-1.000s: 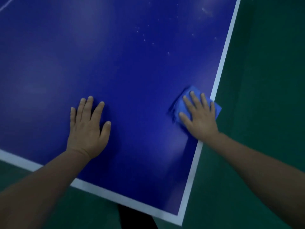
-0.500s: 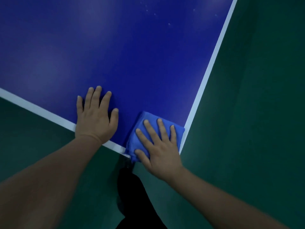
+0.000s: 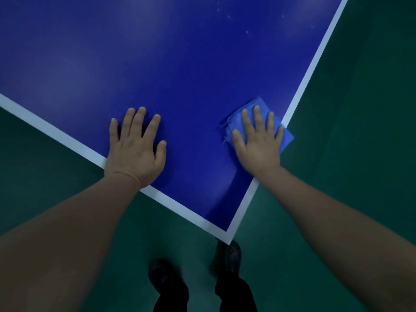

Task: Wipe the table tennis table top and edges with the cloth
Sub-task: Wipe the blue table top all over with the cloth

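The dark blue table tennis table (image 3: pixel 180 64) fills the upper view, its white-lined corner pointing toward me at the bottom centre. A folded blue cloth (image 3: pixel 286 137) lies on the right edge line, one corner hanging past it. My right hand (image 3: pixel 257 143) presses flat on the cloth with straight, spread fingers. My left hand (image 3: pixel 135 149) rests flat on the bare top near the front edge line, fingers straight, holding nothing.
Green floor (image 3: pixel 360 131) surrounds the table on the right and lower left. My two dark shoes (image 3: pixel 229 257) and trouser legs stand just below the table corner. Small pale specks (image 3: pixel 227 16) dot the top at the upper right.
My right hand slid the cloth from the near corner out along the right edge, away from me. The view shifted, and my left hand stays flat on the top.
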The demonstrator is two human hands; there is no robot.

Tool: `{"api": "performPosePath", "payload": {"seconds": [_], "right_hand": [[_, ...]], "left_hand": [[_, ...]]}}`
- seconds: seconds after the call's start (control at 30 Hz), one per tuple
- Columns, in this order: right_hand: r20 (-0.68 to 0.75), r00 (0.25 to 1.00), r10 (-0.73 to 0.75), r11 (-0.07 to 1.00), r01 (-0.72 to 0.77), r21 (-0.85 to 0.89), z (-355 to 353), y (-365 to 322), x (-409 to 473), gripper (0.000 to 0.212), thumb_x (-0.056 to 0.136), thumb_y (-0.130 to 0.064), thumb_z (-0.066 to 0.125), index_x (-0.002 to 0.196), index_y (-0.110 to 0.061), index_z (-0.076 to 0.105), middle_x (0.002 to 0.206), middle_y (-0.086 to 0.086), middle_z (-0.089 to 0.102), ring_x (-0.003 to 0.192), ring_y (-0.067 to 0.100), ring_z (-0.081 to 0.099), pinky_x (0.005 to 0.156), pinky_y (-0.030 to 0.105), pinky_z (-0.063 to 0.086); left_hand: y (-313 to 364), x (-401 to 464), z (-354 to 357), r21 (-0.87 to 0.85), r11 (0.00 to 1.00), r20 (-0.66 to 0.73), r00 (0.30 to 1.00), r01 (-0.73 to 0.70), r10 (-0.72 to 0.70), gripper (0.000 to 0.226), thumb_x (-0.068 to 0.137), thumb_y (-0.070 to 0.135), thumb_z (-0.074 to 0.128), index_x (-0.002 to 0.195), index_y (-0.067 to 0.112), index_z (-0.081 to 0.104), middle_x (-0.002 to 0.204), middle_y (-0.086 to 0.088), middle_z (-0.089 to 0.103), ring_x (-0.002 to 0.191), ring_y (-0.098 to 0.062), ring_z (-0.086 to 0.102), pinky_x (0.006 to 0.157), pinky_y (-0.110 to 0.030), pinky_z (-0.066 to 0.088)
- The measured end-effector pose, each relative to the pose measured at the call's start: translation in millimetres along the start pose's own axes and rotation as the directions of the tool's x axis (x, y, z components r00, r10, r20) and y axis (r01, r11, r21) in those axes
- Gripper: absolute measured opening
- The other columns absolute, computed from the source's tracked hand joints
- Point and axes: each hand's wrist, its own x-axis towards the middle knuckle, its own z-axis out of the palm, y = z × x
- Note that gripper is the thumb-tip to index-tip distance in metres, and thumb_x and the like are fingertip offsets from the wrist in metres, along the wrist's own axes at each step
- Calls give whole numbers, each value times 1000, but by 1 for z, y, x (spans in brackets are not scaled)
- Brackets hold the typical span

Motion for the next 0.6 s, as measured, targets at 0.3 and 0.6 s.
{"api": "performPosePath", "payload": {"seconds": [0.3,0.6], "right_hand": [[109,857,-504,855,513,-83,1,20,-9,66,98,-69,15,158,-42,11,169,-10,5,156,28,-2,121,62,1],[71,955,-288,957,290,-20,-35,42,140,64,100,-67,15,159,-43,5,169,-11,-8,155,27,-12,121,61,-7]], "left_hand": [[5,0,-1,20,999,-15,999,33,-33,71,95,53,20,158,22,26,166,-7,18,155,-24,7,125,-53,2],[26,7,-1,34,983,-41,983,181,-179,69,92,52,27,148,15,44,158,-10,33,151,-30,21,123,-54,11]]}}
